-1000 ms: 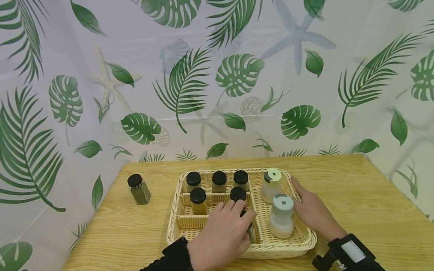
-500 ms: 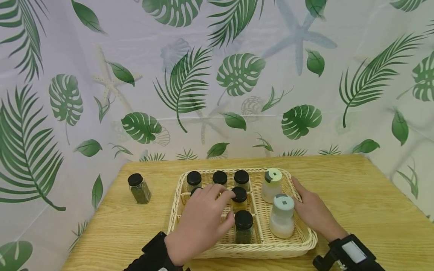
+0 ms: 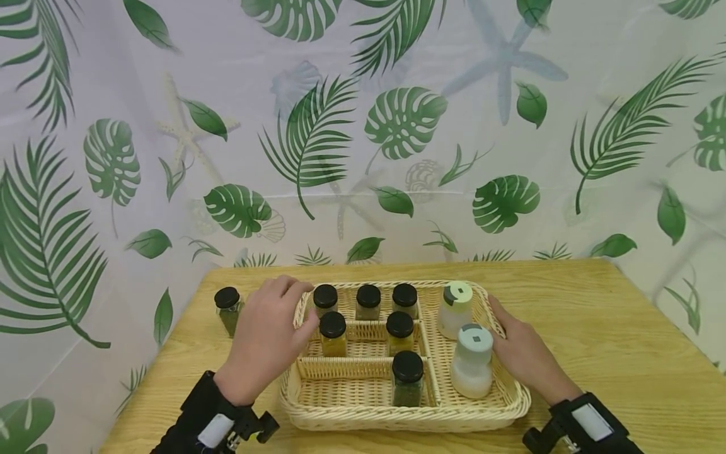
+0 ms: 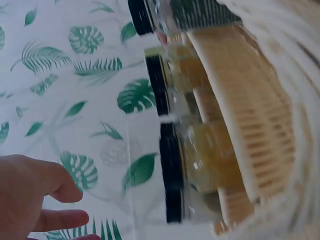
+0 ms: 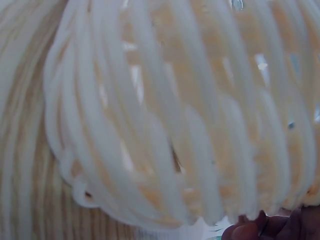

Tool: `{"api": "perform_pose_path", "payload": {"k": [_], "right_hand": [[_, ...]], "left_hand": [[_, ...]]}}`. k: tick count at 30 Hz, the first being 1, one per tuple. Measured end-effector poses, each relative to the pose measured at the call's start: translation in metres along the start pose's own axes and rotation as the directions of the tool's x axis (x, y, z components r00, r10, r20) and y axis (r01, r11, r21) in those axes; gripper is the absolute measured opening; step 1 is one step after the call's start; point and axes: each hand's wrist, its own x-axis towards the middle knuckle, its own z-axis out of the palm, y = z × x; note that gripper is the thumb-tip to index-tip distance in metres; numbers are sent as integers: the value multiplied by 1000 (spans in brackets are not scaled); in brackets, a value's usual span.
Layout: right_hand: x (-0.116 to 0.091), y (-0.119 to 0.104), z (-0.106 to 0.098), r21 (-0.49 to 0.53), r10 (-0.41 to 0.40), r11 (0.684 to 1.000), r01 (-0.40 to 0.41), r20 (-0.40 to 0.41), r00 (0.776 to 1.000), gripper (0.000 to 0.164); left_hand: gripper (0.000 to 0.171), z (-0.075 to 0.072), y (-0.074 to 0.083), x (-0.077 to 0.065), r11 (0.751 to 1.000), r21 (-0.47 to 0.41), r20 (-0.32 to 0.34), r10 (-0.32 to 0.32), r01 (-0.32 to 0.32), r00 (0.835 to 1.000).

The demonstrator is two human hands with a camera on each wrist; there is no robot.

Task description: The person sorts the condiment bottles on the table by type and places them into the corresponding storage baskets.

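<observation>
My left hand [image 3: 265, 337] is raised at the basket's left side, fingers loosely bent and holding nothing. Partly behind it, a black-lidded spice jar [image 3: 227, 310] stands on the wooden table. My right hand [image 3: 529, 354] grips the right rim of the cream woven basket [image 3: 397, 417]; its fingers [image 5: 245, 231] show below the weave in the right wrist view. Inside the basket, three black-lidded jars stand in the back row, two yellow-filled jars [image 3: 333, 334] in the middle row, and a dark-filled jar [image 3: 407, 380] at the right of the front row.
The basket's right compartment holds a shaker with a pale green lid [image 3: 457, 309] and another with a pale blue lid [image 3: 473, 360]. A leaf-patterned cloth [image 3: 340, 157] hangs behind the wooden table [image 3: 612, 328].
My left hand has let go of the dark-filled jar in the front row and moved left across the basket toward the jar on the table. The right hand stays on the rim.
</observation>
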Motion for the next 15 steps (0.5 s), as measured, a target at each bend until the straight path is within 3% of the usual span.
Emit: {"api": "perform_pose_path", "payload": {"k": [6, 15], "right_hand": [[0, 1, 0, 3, 3, 1000, -3, 0, 1000, 70], [1, 2, 0, 8, 12, 1000, -12, 3, 1000, 70]], "left_hand": [[24, 4, -28, -6, 998, 46, -14, -52, 52, 999], [26, 12, -57, -14, 985, 89, -25, -148, 150, 989]]}}
